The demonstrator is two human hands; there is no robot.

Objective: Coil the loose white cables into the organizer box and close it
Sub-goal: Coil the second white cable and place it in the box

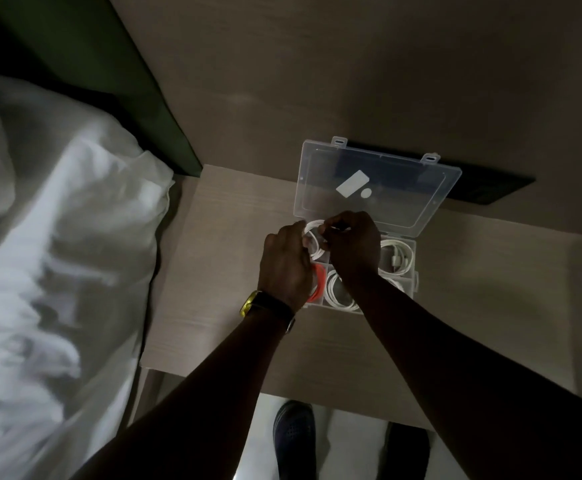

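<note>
A clear plastic organizer box [415,271] stands on a wooden bedside table [213,306], its lid [403,188] tipped open against the wall. Both hands hover over the box's rear left compartment. My left hand [284,265] and my right hand [353,244] together pinch a coiled white cable [315,237], holding it as a loop just above the box. A second white coil [339,294] lies in the front middle compartment, and another with a plug [398,254] in the right one. Something orange [317,285] sits in the front left compartment, partly hidden by my left hand.
A bed with a rumpled white duvet [57,254] fills the left side, against a dark green headboard [137,98]. A dark slot [490,188] runs along the wall behind the box. My shoes [294,441] show on the pale floor below the table's front edge.
</note>
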